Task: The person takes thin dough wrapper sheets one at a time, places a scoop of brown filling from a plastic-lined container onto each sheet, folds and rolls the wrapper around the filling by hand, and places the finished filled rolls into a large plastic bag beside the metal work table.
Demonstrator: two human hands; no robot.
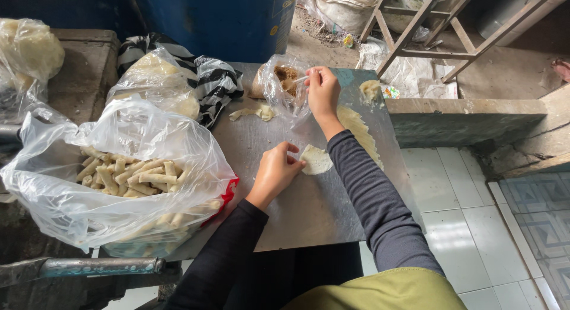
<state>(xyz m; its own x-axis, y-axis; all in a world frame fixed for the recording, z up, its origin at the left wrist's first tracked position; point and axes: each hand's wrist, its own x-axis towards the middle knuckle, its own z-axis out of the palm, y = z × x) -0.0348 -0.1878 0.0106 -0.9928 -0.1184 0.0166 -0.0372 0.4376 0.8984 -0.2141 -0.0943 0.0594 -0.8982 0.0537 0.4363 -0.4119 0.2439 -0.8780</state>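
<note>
Head view. The work surface is a flat, dull grey metal sheet (309,209), smooth and faintly smeared. The left hand (276,170) rests on it, fingers curled loosely, fingertips pressing the edge of a small, thin, pale cream pastry wrapper (316,160) lying flat near the sheet's centre. The right hand (322,91) reaches to the far edge, thumb and fingers pinched together on a thin white spoon handle (301,79) that dips into a crinkled clear plastic bag of brown, crumbly filling (285,81). Just right of that forearm lies a stack of broad, pale wrappers (359,132), edges curved and soft. Small scraps of torn dough (256,112) lie left of the filling bag. At the near left, a large, glossy clear plastic bag (71,209) stands open over a heap of short, cylindrical, pale rolled pastries (127,175). Behind it sits another clear bag of pale dough (157,78) against black-and-white striped plastic (217,84). Both sleeves are dark, ribbed knit.
</note>
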